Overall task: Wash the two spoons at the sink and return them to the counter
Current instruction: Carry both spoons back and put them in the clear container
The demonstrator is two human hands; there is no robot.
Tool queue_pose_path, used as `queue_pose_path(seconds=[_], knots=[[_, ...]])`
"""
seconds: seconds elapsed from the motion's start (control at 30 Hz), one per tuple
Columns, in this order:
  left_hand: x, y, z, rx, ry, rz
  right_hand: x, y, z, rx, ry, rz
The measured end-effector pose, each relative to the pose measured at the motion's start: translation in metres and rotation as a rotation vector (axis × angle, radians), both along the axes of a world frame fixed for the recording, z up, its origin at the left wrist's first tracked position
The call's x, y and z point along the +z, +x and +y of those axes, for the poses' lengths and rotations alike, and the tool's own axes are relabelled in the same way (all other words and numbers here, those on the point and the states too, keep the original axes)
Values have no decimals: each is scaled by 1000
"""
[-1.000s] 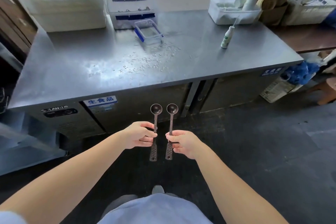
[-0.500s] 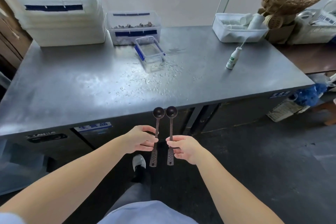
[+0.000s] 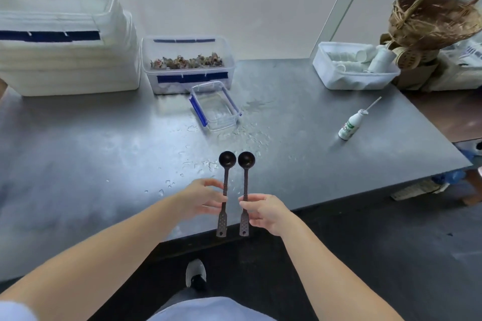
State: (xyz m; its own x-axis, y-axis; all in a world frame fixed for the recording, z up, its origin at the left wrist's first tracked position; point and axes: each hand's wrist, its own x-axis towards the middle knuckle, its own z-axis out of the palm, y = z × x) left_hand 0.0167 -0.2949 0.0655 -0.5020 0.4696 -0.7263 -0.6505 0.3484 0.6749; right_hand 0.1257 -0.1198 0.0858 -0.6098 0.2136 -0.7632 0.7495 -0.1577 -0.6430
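Thumb and fingers of the left hand (image 3: pixel 202 199) pinch the mid-handle of the left spoon (image 3: pixel 225 185). The right hand (image 3: pixel 266 212) holds the right spoon (image 3: pixel 245 182) the same way, its fingertips (image 3: pixel 246 204) pressed together on the shaft. Both dark spoons lie parallel and just beside each other, round bowls pointing away from the person. They sit over the front edge of the steel counter (image 3: pixel 91 164), with the perforated handle ends projecting past that edge. Whether the bowls touch the surface cannot be told.

Water droplets (image 3: pixel 247 133) speckle the counter beyond the bowls. Farther back stand a small clear container (image 3: pixel 216 109) with blue clips and a lidded tub of dried pieces (image 3: pixel 186 65). Stacked white bins (image 3: pixel 65 60) are at far left. A small bottle with a straw (image 3: pixel 350 126), a white tub (image 3: pixel 352 70) and a woven basket (image 3: pixel 433 21) are to the right.
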Motion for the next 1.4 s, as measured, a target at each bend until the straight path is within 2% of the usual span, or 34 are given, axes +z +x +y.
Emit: queue_pose_path(seconds=[0.27,0.43,0.67,1.1,1.4], knots=[[-18,-61,-6,43,48,-83,-10,-70,-5,82,-66,-44],[-25,-85,-8,106,60,-117,-11,-100,5,62,-74,-67],[-28,-114,15,142,48,-160,-17,-140,28,111,-115,-70],[-11,-205,81,367,-14,-64,-22,-285,111,293,-154,-23],[-9,-269,104,505,-112,-10,-38,-366,118,413,-85,-11]])
